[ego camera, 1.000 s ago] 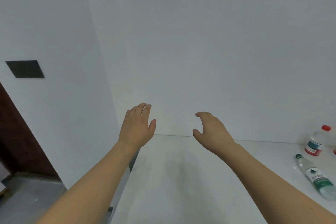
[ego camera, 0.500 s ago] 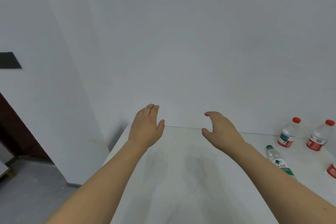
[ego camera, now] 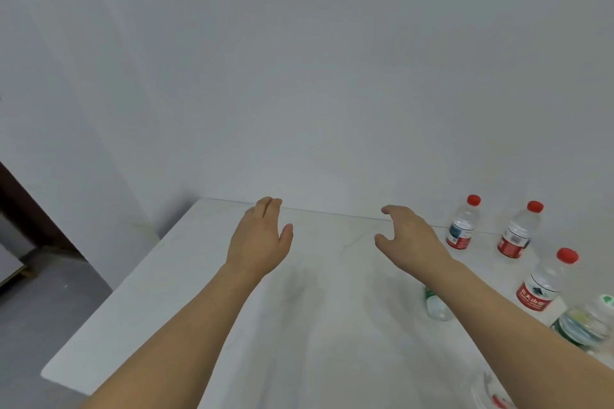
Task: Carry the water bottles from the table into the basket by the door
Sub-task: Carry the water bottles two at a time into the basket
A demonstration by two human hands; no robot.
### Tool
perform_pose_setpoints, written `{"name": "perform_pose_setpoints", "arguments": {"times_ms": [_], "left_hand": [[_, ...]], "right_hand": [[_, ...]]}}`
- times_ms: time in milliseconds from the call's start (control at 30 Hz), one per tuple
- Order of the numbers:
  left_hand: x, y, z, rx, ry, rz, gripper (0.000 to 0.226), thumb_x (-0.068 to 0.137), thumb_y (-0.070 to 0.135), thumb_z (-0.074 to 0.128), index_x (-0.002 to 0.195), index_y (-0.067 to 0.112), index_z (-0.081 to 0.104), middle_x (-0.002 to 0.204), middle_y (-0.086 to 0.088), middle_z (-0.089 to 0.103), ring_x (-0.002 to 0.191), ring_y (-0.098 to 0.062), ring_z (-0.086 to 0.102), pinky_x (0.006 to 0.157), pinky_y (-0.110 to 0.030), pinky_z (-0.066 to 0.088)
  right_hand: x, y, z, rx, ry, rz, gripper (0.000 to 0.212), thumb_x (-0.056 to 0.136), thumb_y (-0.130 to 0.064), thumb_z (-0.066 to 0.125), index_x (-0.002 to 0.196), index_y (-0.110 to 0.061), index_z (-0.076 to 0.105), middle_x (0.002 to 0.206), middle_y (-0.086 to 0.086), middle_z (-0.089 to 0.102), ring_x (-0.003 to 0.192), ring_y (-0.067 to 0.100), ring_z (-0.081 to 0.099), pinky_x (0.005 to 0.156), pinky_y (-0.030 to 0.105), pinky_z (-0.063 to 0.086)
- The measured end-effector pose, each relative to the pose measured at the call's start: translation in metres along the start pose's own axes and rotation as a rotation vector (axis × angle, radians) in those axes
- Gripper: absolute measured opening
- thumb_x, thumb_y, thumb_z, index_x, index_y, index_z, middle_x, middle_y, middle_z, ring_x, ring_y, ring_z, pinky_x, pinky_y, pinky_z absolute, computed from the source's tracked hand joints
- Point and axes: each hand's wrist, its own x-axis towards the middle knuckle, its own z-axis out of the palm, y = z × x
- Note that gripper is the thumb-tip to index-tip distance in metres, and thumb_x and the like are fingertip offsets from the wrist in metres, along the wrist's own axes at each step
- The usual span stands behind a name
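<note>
Three clear water bottles with red caps stand upright on the white table (ego camera: 186,292) at the right: one (ego camera: 462,223) by the wall, a second (ego camera: 518,231) beside it, a third (ego camera: 542,280) nearer me. A green-capped bottle (ego camera: 436,305) lies on its side, mostly hidden under my right forearm. Another green-labelled bottle (ego camera: 584,322) sits blurred at the right edge. My left hand (ego camera: 259,239) hovers over the table with fingers relaxed, empty. My right hand (ego camera: 410,239) hovers empty with fingers loosely curved, left of the bottles. The basket is out of view.
A white wall runs right behind the table. Left of the table lies grey floor (ego camera: 40,315), with a dark brown door or frame (ego camera: 30,206) at the far left. A blurred clear object (ego camera: 491,392) shows at the bottom right.
The view has swung to the right and down: more bottles have come into view at the right, the door has slid toward the left edge. Both hands stay raised and empty.
</note>
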Motion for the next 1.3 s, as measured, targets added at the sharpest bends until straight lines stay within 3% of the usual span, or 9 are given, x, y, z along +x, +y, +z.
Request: {"name": "perform_pose_setpoints", "arguments": {"times_ms": [300, 600, 700, 833, 933, 1033, 1167, 1233, 1300], "left_hand": [[0.017, 0.098, 0.072, -0.146, -0.107, -0.105, 0.057, 0.1, 0.038, 0.045, 0.15, 0.013, 0.032, 0.155, -0.002, 0.032, 0.135, -0.024, 0.038, 0.099, -0.037, 0.042], [0.027, 0.216, 0.145, -0.344, -0.269, -0.371, 0.062, 0.098, 0.04, 0.048, 0.15, 0.013, 0.03, 0.152, -0.008, 0.036, 0.128, -0.027, 0.049, 0.099, -0.037, 0.041], [0.038, 0.249, 0.18, -0.413, -0.358, -0.458, 0.059, 0.096, 0.037, 0.052, 0.145, 0.009, 0.036, 0.144, -0.012, 0.044, 0.12, -0.027, 0.053, 0.09, -0.031, 0.043], [0.058, 0.279, 0.237, -0.426, -0.529, -0.536, 0.069, 0.096, 0.038, 0.053, 0.15, 0.006, 0.027, 0.15, -0.013, 0.04, 0.131, -0.027, 0.045, 0.087, -0.028, 0.035], [0.073, 0.294, 0.282, -0.414, -0.629, -0.582, 0.071, 0.095, 0.042, 0.055, 0.149, 0.005, 0.027, 0.148, -0.013, 0.042, 0.13, -0.029, 0.046, 0.086, -0.031, 0.038], [0.082, 0.301, 0.329, -0.391, -0.694, -0.613, 0.07, 0.09, 0.042, 0.06, 0.143, 0.006, 0.032, 0.135, -0.012, 0.052, 0.118, -0.028, 0.056, 0.087, -0.034, 0.048], [0.084, 0.306, 0.379, -0.22, -0.715, -0.576, 0.078, 0.083, 0.049, 0.063, 0.142, 0.01, 0.033, 0.131, -0.011, 0.046, 0.122, -0.031, 0.049, 0.098, -0.039, 0.045], [0.085, 0.304, 0.394, -0.141, -0.672, -0.545, 0.076, 0.082, 0.049, 0.063, 0.139, 0.009, 0.034, 0.13, -0.011, 0.044, 0.123, -0.032, 0.047, 0.097, -0.04, 0.043], [0.086, 0.298, 0.405, -0.127, -0.664, -0.558, 0.071, 0.082, 0.047, 0.064, 0.136, 0.01, 0.036, 0.125, -0.009, 0.05, 0.117, -0.03, 0.053, 0.095, -0.04, 0.047]], "right_hand": [[0.019, 0.102, -0.031, -0.041, -0.074, 0.087, 0.061, 0.089, -0.029, 0.058, 0.144, -0.015, 0.037, 0.149, 0.004, 0.039, 0.132, 0.024, 0.044, 0.104, 0.034, 0.036], [0.045, 0.239, -0.086, -0.238, -0.261, 0.204, 0.048, 0.082, -0.037, 0.058, 0.126, -0.019, 0.049, 0.125, 0.008, 0.056, 0.106, 0.03, 0.057, 0.091, 0.04, 0.048], [0.057, 0.284, -0.093, -0.319, -0.323, 0.259, 0.053, 0.083, -0.032, 0.056, 0.132, -0.017, 0.045, 0.127, 0.008, 0.051, 0.112, 0.03, 0.054, 0.094, 0.041, 0.045], [0.078, 0.329, -0.082, -0.45, -0.403, 0.338, 0.057, 0.079, -0.032, 0.053, 0.134, -0.022, 0.042, 0.13, 0.006, 0.046, 0.122, 0.033, 0.047, 0.099, 0.047, 0.04], [0.103, 0.364, -0.058, -0.481, -0.483, 0.432, 0.06, 0.067, -0.033, 0.055, 0.126, -0.023, 0.047, 0.119, 0.007, 0.052, 0.114, 0.037, 0.051, 0.095, 0.052, 0.044], [0.119, 0.38, -0.038, -0.517, -0.584, 0.417, 0.043, 0.073, -0.027, 0.061, 0.114, -0.012, 0.058, 0.107, 0.007, 0.061, 0.104, 0.03, 0.059, 0.091, 0.037, 0.05], [0.127, 0.381, -0.025, -0.566, -0.477, 0.272, 0.005, 0.08, -0.008, 0.05, 0.083, -0.013, 0.05, 0.08, 0.003, 0.05, 0.094, 0.024, 0.058, 0.076, 0.029, 0.042], [0.129, 0.374, -0.018, -0.548, -0.397, 0.18, 0.004, 0.085, -0.009, 0.049, 0.087, -0.012, 0.05, 0.083, 0.005, 0.05, 0.097, 0.025, 0.058, 0.077, 0.03, 0.042], [0.128, 0.367, -0.009, -0.536, -0.302, 0.107, 0.017, 0.089, -0.012, 0.047, 0.105, -0.009, 0.054, 0.103, 0.009, 0.055, 0.1, 0.027, 0.057, 0.077, 0.03, 0.041]]}}
